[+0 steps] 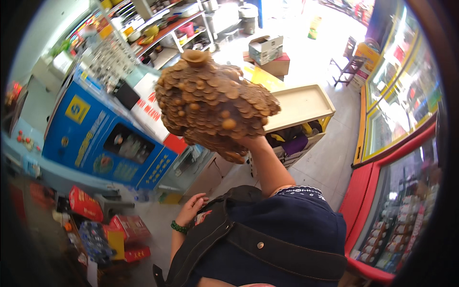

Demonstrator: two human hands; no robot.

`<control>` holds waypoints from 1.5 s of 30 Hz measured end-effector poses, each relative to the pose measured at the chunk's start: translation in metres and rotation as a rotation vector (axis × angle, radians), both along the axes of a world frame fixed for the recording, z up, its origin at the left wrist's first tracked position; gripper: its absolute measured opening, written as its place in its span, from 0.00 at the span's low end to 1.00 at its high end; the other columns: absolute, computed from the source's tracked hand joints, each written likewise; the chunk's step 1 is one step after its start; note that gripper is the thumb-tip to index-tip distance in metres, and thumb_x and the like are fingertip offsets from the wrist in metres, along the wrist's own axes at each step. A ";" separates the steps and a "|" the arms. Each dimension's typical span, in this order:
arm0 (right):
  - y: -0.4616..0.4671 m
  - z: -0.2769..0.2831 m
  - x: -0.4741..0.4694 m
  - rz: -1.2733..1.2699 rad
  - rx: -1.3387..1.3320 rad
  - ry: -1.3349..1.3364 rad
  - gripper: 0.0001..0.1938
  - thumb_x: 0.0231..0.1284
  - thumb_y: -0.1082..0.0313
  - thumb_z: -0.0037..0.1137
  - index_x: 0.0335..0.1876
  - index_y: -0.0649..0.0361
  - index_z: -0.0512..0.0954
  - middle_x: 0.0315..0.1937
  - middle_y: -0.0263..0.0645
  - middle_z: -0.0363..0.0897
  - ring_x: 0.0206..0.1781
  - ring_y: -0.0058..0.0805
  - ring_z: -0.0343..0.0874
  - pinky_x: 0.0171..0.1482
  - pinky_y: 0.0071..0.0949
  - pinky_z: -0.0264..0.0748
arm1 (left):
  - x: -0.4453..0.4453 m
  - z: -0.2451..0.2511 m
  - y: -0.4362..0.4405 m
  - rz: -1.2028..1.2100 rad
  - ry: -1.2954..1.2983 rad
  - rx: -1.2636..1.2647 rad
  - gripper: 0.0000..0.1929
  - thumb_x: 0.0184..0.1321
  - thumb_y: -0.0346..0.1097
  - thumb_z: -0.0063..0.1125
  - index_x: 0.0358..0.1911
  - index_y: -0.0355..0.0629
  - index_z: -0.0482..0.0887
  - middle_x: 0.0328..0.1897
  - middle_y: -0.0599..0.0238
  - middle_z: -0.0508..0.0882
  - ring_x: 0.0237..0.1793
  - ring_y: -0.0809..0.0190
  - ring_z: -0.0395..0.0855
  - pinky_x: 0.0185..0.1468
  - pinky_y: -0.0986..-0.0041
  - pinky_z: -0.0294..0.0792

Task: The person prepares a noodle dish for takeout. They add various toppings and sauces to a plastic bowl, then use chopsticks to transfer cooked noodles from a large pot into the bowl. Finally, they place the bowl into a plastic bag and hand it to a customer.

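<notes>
Raised in front of me is a large brown ornament (211,104), densely covered with overlapping coin-like discs and topped by a small ingot-shaped piece. My right hand (251,141) grips it from beneath, at its lower right side; most of the fingers are hidden behind it. It is tilted and slightly blurred. My left hand (192,210), with a green beaded bracelet (178,227) on the wrist, hangs beside the dark apron (211,244) at my front. The fingers of that hand are loosely apart and hold nothing.
A blue cabinet (107,132) stands left; boxes (129,229) and packages lie below it. Beyond the ornament is a cream tray (304,104) on a crate. Cartons (265,52) are stacked farther off. Along the right stand a red-framed glass-door cooler (362,201) and a yellow-framed glass case (369,143).
</notes>
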State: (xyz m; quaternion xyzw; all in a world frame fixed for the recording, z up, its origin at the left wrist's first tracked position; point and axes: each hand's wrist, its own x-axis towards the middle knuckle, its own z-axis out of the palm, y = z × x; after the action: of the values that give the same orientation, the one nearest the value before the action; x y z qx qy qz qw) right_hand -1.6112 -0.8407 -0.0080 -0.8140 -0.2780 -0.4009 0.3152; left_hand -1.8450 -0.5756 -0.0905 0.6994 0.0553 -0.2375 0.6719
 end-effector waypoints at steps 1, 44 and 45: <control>-0.005 -0.002 -0.006 0.055 0.078 -0.035 0.35 0.53 0.58 0.69 0.67 0.56 0.68 0.65 0.37 0.72 0.68 0.34 0.68 0.72 0.36 0.59 | -0.014 -0.002 0.001 0.006 -0.022 0.003 0.23 0.75 0.45 0.48 0.66 0.38 0.70 0.58 0.60 0.80 0.57 0.64 0.77 0.61 0.71 0.70; 0.603 -0.072 -0.411 1.618 -0.410 1.356 0.30 0.64 0.58 0.61 0.70 0.57 0.66 0.69 0.41 0.67 0.71 0.35 0.65 0.73 0.37 0.58 | -0.493 -0.066 0.257 0.981 -0.019 0.142 0.29 0.73 0.57 0.46 0.67 0.43 0.70 0.57 0.64 0.81 0.57 0.66 0.76 0.63 0.73 0.66; 0.619 -0.074 -0.428 1.645 -0.449 1.346 0.30 0.64 0.58 0.61 0.70 0.57 0.66 0.69 0.41 0.67 0.71 0.36 0.64 0.73 0.37 0.58 | -0.502 -0.070 0.275 0.993 -0.054 0.123 0.30 0.73 0.56 0.47 0.66 0.37 0.70 0.61 0.61 0.79 0.60 0.66 0.74 0.63 0.73 0.67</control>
State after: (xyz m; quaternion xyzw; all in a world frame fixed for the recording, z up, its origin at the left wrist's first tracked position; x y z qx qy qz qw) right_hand -2.0393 -0.2217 -0.0818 -0.4703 -0.5755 0.5216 0.4190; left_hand -2.3467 -0.3011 -0.1602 0.6328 0.3781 0.1328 0.6625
